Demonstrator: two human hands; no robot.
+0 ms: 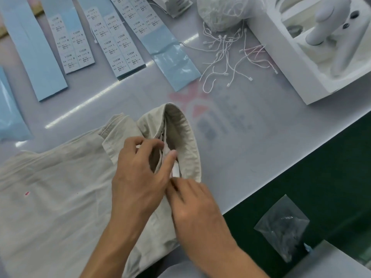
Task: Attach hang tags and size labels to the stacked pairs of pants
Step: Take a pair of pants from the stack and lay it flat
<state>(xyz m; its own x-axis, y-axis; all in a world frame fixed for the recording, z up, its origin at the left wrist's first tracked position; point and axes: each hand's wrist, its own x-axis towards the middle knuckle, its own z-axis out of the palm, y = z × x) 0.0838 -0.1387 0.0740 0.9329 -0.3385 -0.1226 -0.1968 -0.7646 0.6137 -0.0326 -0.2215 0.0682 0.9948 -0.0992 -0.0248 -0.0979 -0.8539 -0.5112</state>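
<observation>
Pants (50, 197): beige pair lying flat on the table (251, 141), near edge, left of centre; waistband (180, 125) turned open and raised into a loop.
Left hand (138, 173): over the waistband opening, fingers curled, grip pinching the inner fabric at the waist.
Right hand (192, 205): just beside the left, touching it; blurred, fingers bent at the lower waistband edge; whether the grip holds anything, cannot tell.
White tab (175, 170): small pale piece inside the waistband, between the two hands.
Size labels (120, 51): printed sheets on blue backing strips, far left of the table.
Strings (226, 55): loose white tag loops, far centre, beside a bagged bundle (222, 11).
White tray (297, 63): far right, holding a white tool (339, 35).
Plastic bag (285, 227): clear, dark contents, off the table's near right edge.
</observation>
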